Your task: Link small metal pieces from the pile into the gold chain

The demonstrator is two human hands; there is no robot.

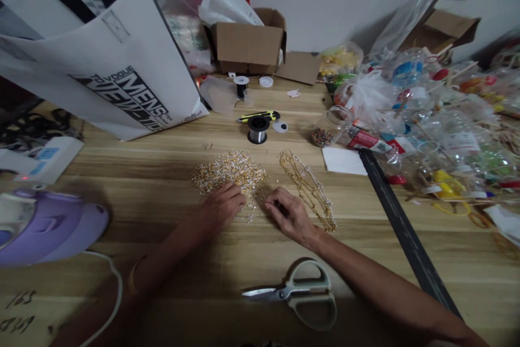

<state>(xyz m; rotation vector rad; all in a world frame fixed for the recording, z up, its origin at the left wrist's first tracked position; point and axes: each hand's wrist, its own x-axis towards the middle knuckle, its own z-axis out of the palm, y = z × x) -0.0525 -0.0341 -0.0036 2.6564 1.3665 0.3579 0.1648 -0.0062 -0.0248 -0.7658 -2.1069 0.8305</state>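
Observation:
A heap of small gold and silver jewellery pieces [229, 171] lies on the wooden table in front of me. My left hand [223, 203] rests at the near edge of this heap, fingers bent and drawn together; what they pinch, if anything, is hidden. Just to the right, my right hand [290, 214] holds thumb and forefinger pressed together, with thin gold bits by the tips too small to name. Between the hands lie a few loose silver pieces [251, 217]. Gold and silver chains [311, 190] are laid out lengthwise beyond my right hand.
Scissors [300, 293] lie close to me, below my right forearm. Behind the heap are a wire spool [258, 131], a yellow utility knife [268, 115] and a bead jar [331, 126]. A purple iron [52, 228] stands left; plastic bottles [459, 136] crowd the right.

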